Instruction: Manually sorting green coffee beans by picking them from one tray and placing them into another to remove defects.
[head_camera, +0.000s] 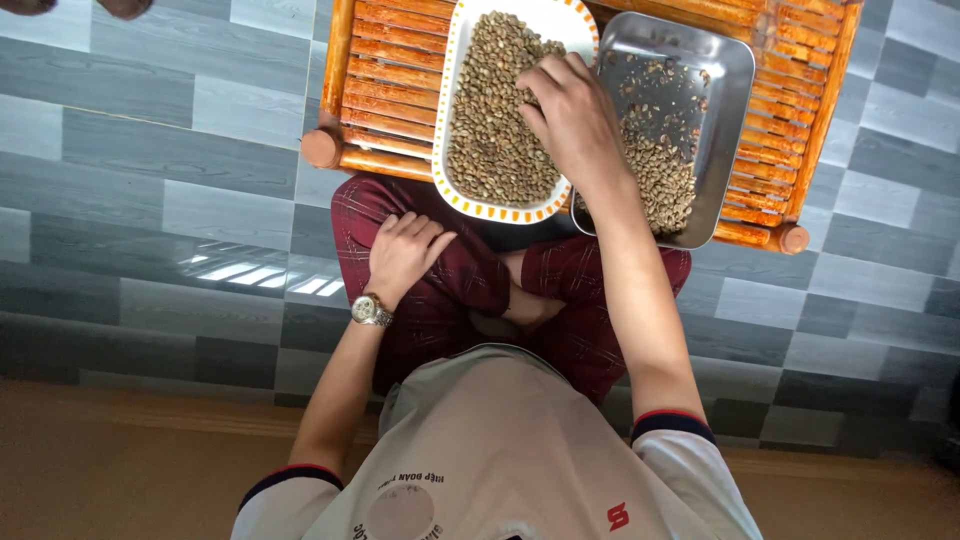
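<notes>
The right hand (570, 120) rests palm down, fingers curled narrow, on the heap of small pale green-brown beans (495, 130) that fills the white oval tray with the orange-dashed rim (447, 120); whether a few beans are pinched under the fingertips cannot be told. That tray sits on the left part of a low slatted wooden bench (385, 60), its near end hanging over the bench edge above the person's knees. Just beside it on the right stands a square metal tray (735, 80), holding a thinner scatter of similar beans gathered toward its near side. The left hand (403, 255) lies loosely open on the left knee, holding nothing, a metal wristwatch (368, 310) on its wrist. The beans look light, hard and dry, likely to roll and slip, so they would best be raked with the fingertips or pinched a few at a time. The white tray would want a grip on its rim at both long sides.
</notes>
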